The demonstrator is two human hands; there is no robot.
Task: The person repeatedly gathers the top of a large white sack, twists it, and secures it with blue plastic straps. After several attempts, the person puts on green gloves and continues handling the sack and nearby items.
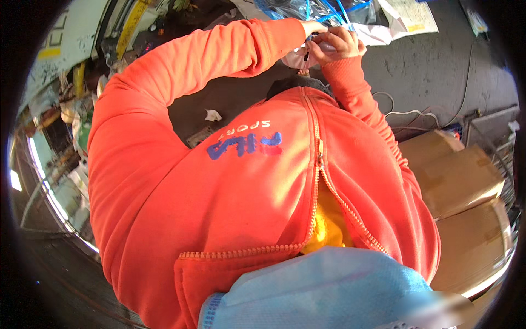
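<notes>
Both of my hands meet at the top of the view, close to the body of clear plastic wrap (290, 7) edged with blue bands. My left hand (313, 27) shows only partly beyond its orange-red cuff, with fingers reaching toward the other hand. Curled fingers of my right hand (341, 44) close against it in a pinch. Between and below them is some pale, thin, translucent material (295, 58) with a small dark bit; its kind cannot be made out. White sheeting (372, 35) lies just beyond my right hand.
Brown cardboard boxes (446, 181) are stacked at the right. A white cable (416, 113) runs over the dark grey floor near them. Cluttered equipment with a yellow bar (131, 28) stands at the left. A white scrap (213, 115) lies beneath my left arm.
</notes>
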